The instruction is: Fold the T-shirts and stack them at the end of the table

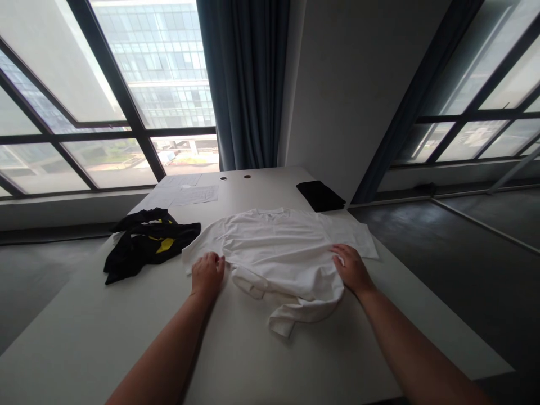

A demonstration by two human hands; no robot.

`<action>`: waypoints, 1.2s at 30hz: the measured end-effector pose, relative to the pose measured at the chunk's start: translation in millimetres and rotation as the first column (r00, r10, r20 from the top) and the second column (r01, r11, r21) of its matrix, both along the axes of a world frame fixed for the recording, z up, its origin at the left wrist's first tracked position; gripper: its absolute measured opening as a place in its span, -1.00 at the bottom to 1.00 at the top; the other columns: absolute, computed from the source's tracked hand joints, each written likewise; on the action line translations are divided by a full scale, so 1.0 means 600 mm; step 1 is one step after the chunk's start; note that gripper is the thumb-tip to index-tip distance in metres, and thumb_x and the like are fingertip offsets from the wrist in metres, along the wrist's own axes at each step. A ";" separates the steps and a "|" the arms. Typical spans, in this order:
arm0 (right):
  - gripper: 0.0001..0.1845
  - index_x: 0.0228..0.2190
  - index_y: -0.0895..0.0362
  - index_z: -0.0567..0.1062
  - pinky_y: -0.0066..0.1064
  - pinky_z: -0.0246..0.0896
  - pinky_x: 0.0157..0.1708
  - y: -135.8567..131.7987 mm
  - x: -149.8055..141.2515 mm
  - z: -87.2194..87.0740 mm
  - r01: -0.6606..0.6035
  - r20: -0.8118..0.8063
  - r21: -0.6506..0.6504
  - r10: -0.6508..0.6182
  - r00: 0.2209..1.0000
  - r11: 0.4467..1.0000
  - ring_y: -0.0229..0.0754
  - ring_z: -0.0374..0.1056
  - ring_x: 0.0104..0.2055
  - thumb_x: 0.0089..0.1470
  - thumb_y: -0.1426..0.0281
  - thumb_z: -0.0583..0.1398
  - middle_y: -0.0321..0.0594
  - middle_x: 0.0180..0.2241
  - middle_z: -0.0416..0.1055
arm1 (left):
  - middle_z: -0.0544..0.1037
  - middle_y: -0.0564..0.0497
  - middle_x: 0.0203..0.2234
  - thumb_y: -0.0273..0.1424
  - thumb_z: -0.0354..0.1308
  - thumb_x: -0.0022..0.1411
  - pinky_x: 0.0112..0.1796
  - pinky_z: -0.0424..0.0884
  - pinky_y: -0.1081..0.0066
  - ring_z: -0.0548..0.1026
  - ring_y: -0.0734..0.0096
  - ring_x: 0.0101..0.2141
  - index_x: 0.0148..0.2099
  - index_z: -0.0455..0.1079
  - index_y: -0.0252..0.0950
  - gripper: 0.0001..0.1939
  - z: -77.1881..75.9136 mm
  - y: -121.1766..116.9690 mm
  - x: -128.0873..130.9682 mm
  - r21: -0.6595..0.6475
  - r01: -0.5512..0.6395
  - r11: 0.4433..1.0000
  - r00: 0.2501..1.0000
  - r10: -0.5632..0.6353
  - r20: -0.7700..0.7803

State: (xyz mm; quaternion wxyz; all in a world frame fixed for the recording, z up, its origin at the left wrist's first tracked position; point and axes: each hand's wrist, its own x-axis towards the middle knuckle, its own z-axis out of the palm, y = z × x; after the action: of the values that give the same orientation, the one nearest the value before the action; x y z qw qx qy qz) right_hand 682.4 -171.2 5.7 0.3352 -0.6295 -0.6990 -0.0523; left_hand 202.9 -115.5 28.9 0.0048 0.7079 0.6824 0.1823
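Observation:
A white T-shirt (278, 239) lies spread on the table, its collar away from me and its short sleeves out to both sides. Its lower part is rumpled, and the hem (283, 325) is folded and twisted toward me. At the shirt's left side, my left hand (207, 274) is closed with curled fingers on the fabric edge. My right hand (352, 270) grips the right side, thumb and fingers on the cloth. A crease runs across the shirt between the two hands. Both fingertips are partly hidden.
A crumpled black garment with yellow print (147, 239) lies on the left of the white table (126, 332). A folded black cloth (320, 196) rests at the far right corner. Paper sheets (194, 194) lie at the far left, near two round cable holes. Windows, a curtain and a wall stand behind.

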 end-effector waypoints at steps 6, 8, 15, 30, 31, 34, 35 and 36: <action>-0.71 -0.01 0.02 0.55 0.05 0.19 0.28 -0.162 -0.141 0.023 -0.342 0.023 0.049 0.341 0.940 0.939 0.07 0.26 0.25 0.29 0.40 0.13 -0.04 0.09 0.42 | 0.58 -0.10 0.04 -0.12 0.12 0.39 0.07 0.33 0.10 0.47 0.02 0.07 0.05 0.51 -0.16 -0.67 -0.007 -0.113 0.010 -0.041 0.344 0.938 0.936 -0.339 0.091; -0.63 0.08 0.00 0.51 0.08 0.11 0.33 -0.193 -0.185 0.032 -0.467 0.078 -0.002 0.465 0.882 0.884 0.06 0.25 0.27 0.26 0.39 0.19 -0.06 0.13 0.40 | 0.54 -0.12 0.13 -0.09 0.18 0.34 0.11 0.32 0.07 0.44 0.00 0.14 0.15 0.47 -0.16 -0.58 -0.012 -0.125 0.021 -0.020 0.419 0.908 0.899 -0.412 0.150; -0.43 0.21 0.00 0.42 0.07 0.16 0.28 -0.198 -0.250 0.038 -0.530 0.090 -0.158 0.547 0.833 0.833 0.01 0.37 0.10 0.18 0.43 0.26 -0.10 0.01 0.48 | 0.59 -0.17 0.01 -0.30 0.13 0.33 0.05 0.41 0.11 0.53 0.05 0.02 0.00 0.54 -0.21 -0.74 -0.023 -0.101 0.044 0.081 0.445 0.892 0.818 -0.441 0.370; -0.69 -0.20 0.03 0.40 -0.28 0.37 -0.13 -0.214 -0.185 0.042 -0.050 -0.657 0.029 0.057 0.752 0.998 -0.07 0.42 -0.18 0.37 0.06 0.07 -0.20 -0.25 0.47 | 0.58 0.02 -0.39 -0.25 0.14 0.09 -0.12 0.41 0.29 0.50 0.20 -0.24 -0.44 0.32 -0.22 -0.83 0.043 -0.130 0.007 0.106 0.269 0.957 0.346 -0.199 0.917; -0.66 -0.20 0.02 0.40 -0.33 0.37 -0.23 -0.215 -0.177 0.042 -0.027 -0.718 -0.024 0.001 0.696 0.999 -0.10 0.40 -0.27 0.35 0.01 0.09 -0.26 -0.33 0.44 | 0.52 0.06 -0.45 -0.24 0.14 0.09 -0.16 0.41 0.31 0.47 0.24 -0.30 -0.44 0.31 -0.21 -0.83 0.050 -0.135 0.005 0.085 0.237 0.968 0.340 -0.165 0.926; -0.62 -0.19 0.01 0.39 -0.40 0.34 -0.41 -0.215 -0.158 0.047 -0.040 -0.843 -0.075 -0.042 0.536 0.996 -0.17 0.33 -0.42 0.28 -0.04 0.14 -0.35 -0.43 0.35 | 0.44 0.10 -0.49 -0.24 0.14 0.06 -0.19 0.44 0.33 0.41 0.32 -0.35 -0.45 0.30 -0.22 -0.83 0.069 -0.155 0.004 0.036 0.236 0.971 0.248 -0.096 0.964; -0.63 -0.18 0.00 0.40 -0.40 0.35 -0.41 -0.214 -0.152 0.049 -0.035 -0.866 -0.062 -0.036 0.499 0.997 -0.16 0.34 -0.41 0.26 -0.03 0.16 -0.33 -0.42 0.36 | 0.45 0.09 -0.47 -0.24 0.14 0.05 -0.18 0.45 0.33 0.41 0.33 -0.34 -0.45 0.31 -0.22 -0.83 0.075 -0.162 0.004 0.027 0.249 0.968 0.214 -0.082 0.973; -0.64 -0.18 0.00 0.41 -0.38 0.37 -0.41 -0.212 -0.145 0.053 -0.019 -0.879 -0.041 -0.027 0.477 0.999 -0.15 0.37 -0.39 0.25 -0.03 0.17 -0.30 -0.39 0.38 | 0.45 0.09 -0.44 -0.24 0.14 0.04 -0.17 0.46 0.33 0.41 0.33 -0.33 -0.44 0.32 -0.23 -0.83 0.080 -0.168 0.004 0.015 0.254 0.967 0.191 -0.066 0.979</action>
State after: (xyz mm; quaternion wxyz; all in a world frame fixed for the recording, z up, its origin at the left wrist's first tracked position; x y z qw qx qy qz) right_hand 595.5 -298.7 37.2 0.6314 -0.5767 -0.4286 0.2918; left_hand 205.4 -216.1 76.9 0.5038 0.5002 0.4611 0.5323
